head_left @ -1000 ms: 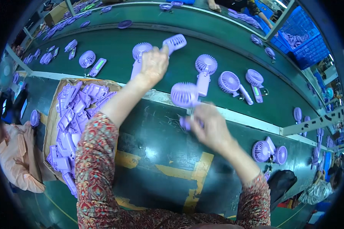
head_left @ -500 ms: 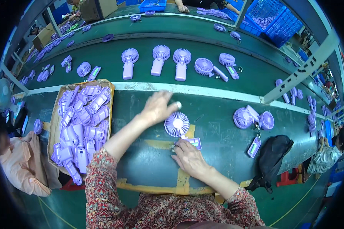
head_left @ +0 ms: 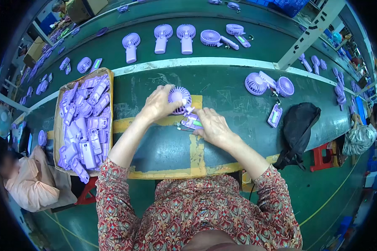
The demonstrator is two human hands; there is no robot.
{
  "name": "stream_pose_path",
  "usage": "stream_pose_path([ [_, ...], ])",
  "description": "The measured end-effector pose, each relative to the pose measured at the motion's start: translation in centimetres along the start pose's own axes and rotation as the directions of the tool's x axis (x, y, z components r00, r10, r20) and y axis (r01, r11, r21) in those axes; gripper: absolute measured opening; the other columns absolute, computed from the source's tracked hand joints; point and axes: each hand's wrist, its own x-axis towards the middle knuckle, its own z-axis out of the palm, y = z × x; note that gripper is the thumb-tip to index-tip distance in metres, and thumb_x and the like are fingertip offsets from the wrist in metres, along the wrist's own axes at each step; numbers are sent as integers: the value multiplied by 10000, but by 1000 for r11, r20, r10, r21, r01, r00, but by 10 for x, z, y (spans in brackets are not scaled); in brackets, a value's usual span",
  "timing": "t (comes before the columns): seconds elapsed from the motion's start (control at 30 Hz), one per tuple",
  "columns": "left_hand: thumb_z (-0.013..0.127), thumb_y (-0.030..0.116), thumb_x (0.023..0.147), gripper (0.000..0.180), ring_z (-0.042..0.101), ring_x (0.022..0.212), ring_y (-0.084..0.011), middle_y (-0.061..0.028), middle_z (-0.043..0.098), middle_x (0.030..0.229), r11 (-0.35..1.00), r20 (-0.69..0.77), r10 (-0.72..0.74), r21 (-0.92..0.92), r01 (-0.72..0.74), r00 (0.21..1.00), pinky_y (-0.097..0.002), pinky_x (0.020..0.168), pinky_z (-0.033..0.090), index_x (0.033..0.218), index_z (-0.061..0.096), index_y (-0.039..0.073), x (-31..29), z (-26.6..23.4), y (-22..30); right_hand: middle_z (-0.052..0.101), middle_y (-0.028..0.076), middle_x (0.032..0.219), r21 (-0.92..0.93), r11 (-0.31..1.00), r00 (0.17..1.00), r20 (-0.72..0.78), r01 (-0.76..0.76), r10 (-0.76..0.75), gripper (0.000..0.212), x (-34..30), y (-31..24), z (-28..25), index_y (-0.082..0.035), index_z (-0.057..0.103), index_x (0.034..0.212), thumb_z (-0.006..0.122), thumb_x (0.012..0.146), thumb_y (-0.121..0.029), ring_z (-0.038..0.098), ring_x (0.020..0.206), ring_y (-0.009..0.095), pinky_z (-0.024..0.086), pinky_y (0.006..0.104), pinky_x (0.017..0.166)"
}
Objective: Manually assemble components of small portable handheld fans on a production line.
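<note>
A small purple handheld fan (head_left: 179, 95) lies on the green bench in front of me. Its round caged head is gripped by my left hand (head_left: 158, 104), thumb across the cage and fingers around the far side. Below the head, the open handle shell (head_left: 191, 122) shows a light green strip and thin wires. My right hand (head_left: 215, 127) is closed on the right side of that handle; its palm hides part of the shell. To the left, a cardboard tray (head_left: 58, 138) is heaped with loose purple handle shells (head_left: 87, 154).
At right lie two more fan heads (head_left: 256, 84) with an open handle part (head_left: 275, 116), beside a black bag (head_left: 299, 127). Several fans (head_left: 186, 37) rest on the belt beyond the white rail (head_left: 171, 63). A metal post (head_left: 308, 39) rises at right. A person (head_left: 31, 180) sits at left.
My left hand has come down from beyond the fan and taken hold of its head. My right hand has shifted to the handle's right side. The whole view has tilted downward.
</note>
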Motion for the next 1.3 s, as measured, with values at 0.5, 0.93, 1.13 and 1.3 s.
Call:
stream_pose_path([
  [0.5, 829, 275, 546, 940, 304, 1303, -329, -142, 312, 1409, 942, 96, 323, 57, -330, 941, -391, 1084, 296, 1358, 377, 139, -30, 11, 4, 625, 72, 781, 662, 566, 865, 291, -491, 409, 325, -32, 38, 7, 6, 550, 959, 687, 799, -241, 601, 619, 91, 484, 256, 568],
  [0.93, 687, 381, 713, 551, 629, 844, -355, -213, 643, 878, 996, 193, 24, 80, -40, 981, -417, 783, 482, 1107, 524, 32, -74, -18, 19, 616, 53, 777, 829, 280, 836, 343, -484, 428, 365, -51, 36, 5, 6, 551, 1035, 562, 906, -335, 594, 661, 92, 489, 216, 597],
  [1.13, 816, 212, 619, 566, 598, 906, -142, -89, 621, 988, 746, 34, -22, -664, 39, 999, -269, 816, 472, 1077, 556, 4, -84, -26, -2, 603, 29, 711, 711, 394, 796, 399, -582, 456, 363, -47, 23, -14, -14, 596, 941, 575, 890, -373, 567, 576, 77, 450, 210, 504],
  [1.3, 773, 298, 675, 700, 562, 1019, -157, -102, 578, 1111, 356, -162, -56, -925, -132, 985, -290, 900, 443, 1238, 478, 5, -82, -3, 25, 584, -5, 673, 700, 367, 789, 521, -613, 324, 289, -48, -2, -9, -47, 634, 964, 618, 869, -319, 548, 539, 60, 438, 207, 469],
])
